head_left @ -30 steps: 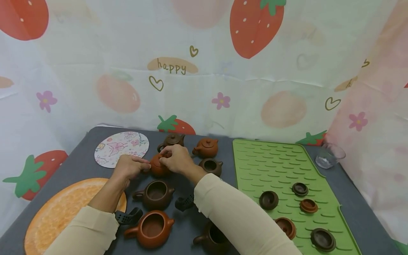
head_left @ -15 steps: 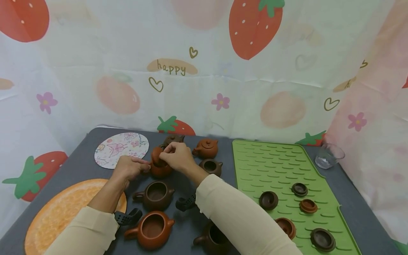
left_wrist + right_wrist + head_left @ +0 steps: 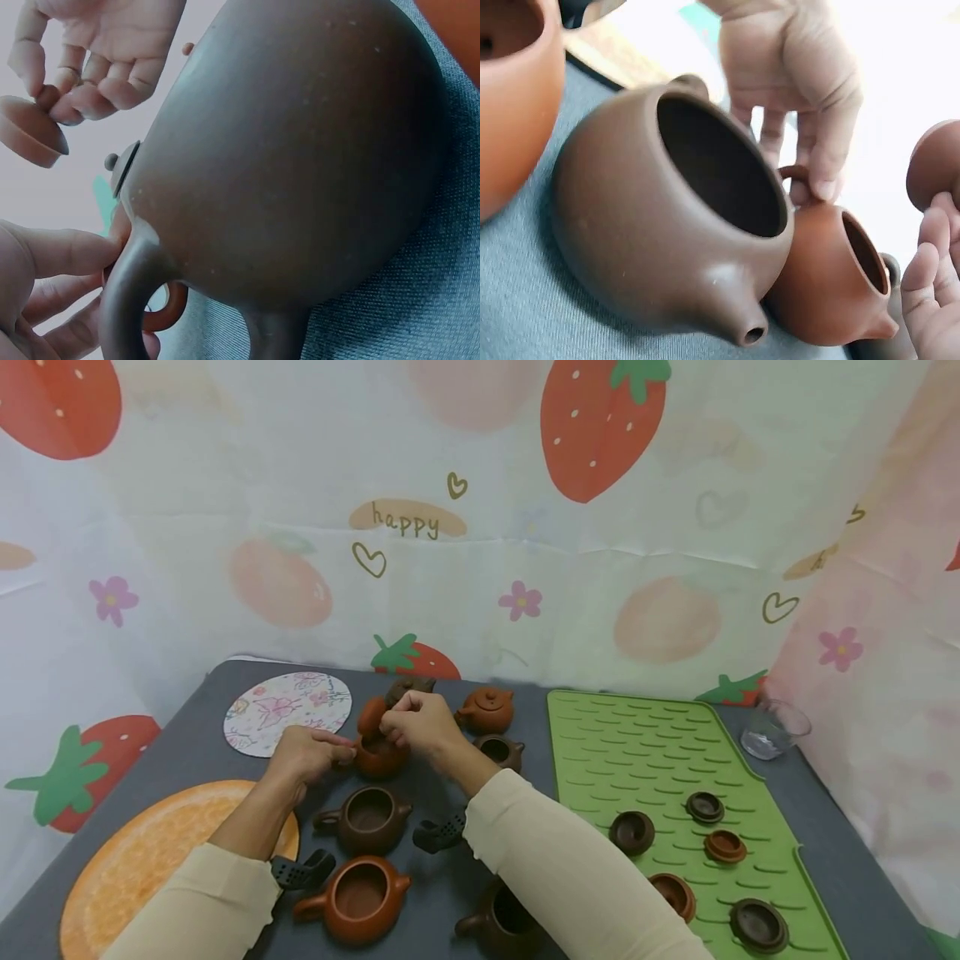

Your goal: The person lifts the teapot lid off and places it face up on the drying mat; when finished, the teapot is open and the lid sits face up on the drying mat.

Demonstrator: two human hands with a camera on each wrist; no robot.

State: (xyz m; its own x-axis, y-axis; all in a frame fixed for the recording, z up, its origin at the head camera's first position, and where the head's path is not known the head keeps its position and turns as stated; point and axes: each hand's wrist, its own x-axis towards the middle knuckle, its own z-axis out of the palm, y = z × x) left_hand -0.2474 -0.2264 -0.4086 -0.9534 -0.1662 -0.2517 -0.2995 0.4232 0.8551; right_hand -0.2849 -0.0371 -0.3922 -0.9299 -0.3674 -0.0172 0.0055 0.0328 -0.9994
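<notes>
My left hand [image 3: 302,758] pinches the handle of a small reddish-brown teapot [image 3: 381,763], which stands on the table with its round opening showing. In my right hand [image 3: 422,725], fingers and thumb grip the knob of its lid [image 3: 371,717], held tilted just above the pot. The left wrist view shows this lid [image 3: 31,133] by its knob, clear of the pots. A dark brown lidless teapot [image 3: 622,225] fills the front of the right wrist view, beside the reddish teapot [image 3: 814,281]. Behind my right hand, a dark teapot [image 3: 412,686] is partly hidden.
Nearer stand an orange-brown lidless teapot [image 3: 362,902] and a dark one [image 3: 502,920] partly under my right sleeve. A lidded teapot [image 3: 487,710] is at the back. Several lids lie on the green mat [image 3: 622,735]. A glass [image 3: 772,728] stands far right; an orange round mat [image 3: 150,868] lies left.
The lid has come up off the reddish-brown teapot and tipped on its side in my right hand, baring the opening. My left hand has stayed at the handle.
</notes>
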